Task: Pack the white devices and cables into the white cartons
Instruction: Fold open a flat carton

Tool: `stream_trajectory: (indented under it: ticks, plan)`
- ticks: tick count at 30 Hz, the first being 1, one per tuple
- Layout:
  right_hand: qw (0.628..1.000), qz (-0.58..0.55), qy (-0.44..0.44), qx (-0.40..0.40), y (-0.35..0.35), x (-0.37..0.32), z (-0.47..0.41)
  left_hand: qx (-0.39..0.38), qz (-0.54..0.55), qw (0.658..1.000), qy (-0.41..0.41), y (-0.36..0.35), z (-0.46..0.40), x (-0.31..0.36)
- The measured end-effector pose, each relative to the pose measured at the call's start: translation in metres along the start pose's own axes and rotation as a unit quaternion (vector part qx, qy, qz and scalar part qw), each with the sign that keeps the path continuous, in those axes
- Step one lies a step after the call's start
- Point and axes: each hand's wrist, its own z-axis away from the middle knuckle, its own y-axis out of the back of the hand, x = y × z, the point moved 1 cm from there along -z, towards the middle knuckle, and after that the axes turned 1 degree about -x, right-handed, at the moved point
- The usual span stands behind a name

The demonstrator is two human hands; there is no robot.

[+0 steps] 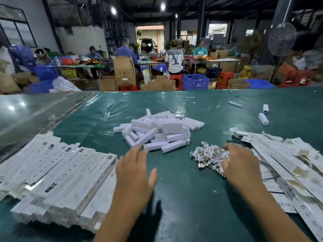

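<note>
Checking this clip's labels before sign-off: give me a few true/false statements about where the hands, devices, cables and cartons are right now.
1. The left hand grips a white device. False: it is open, just short of the pile of white devices.
2. The right hand is at the heap of white cables. True.
3. A stack of filled cartons lies on the person's left. True.
4. The flat cartons sit behind the device pile. False: they lie on the right.
</note>
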Motion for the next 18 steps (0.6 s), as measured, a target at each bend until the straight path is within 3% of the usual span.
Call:
stream_trajectory:
  ticks: [3,6,14,18]
  plan:
    - [0.989,0.120,-0.059,-0.064,0.008,0.023,-0.006,-0.032,0.022,0.990,-0.137,-0.034,0.020,0.034]
    - [0.977,0.169,-0.077,-0.104,0.009,0.029,-0.004,-0.061,0.064,0.977,-0.191,-0.053,0.028,0.043]
    - [0.976,0.163,-0.111,-0.087,0.009,0.030,-0.006,-0.033,0.141,0.974,-0.175,-0.055,0.023,0.032]
    - [0.993,0.071,-0.094,0.016,0.013,0.028,-0.012,-0.036,0.145,0.973,-0.173,-0.055,0.022,0.032]
